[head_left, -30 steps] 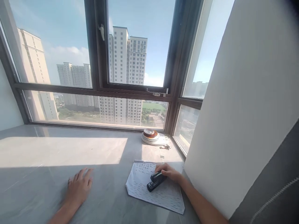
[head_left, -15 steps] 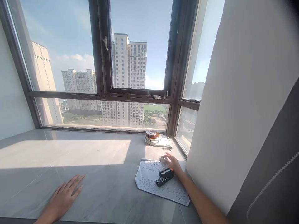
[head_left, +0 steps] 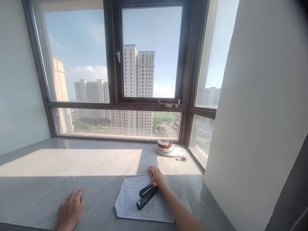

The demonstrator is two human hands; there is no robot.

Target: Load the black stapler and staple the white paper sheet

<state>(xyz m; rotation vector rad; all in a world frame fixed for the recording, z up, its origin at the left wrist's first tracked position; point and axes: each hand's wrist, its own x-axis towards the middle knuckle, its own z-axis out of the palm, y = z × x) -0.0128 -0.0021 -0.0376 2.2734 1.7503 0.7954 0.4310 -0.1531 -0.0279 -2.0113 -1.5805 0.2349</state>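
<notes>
A printed sheet of paper (head_left: 134, 200) lies on the grey window ledge (head_left: 72, 166). A black stapler (head_left: 146, 195) with an orange tip rests on the paper. My right hand (head_left: 157, 175) lies at the paper's far right corner, fingers flat and apart, touching the sheet just beyond the stapler. My left hand (head_left: 71, 208) rests flat on the ledge to the left, fingers stretched out, holding nothing.
A stack of plates (head_left: 168, 148) sits in the far right corner by the window, with a small dark object (head_left: 183, 158) beside it. A white wall (head_left: 255, 112) rises close on the right. Dark window frames (head_left: 113, 80) bound the ledge behind.
My right hand has let go of the stapler and now lies on the paper's far corner. Paper and stapler have slid left towards me. The view has drawn back.
</notes>
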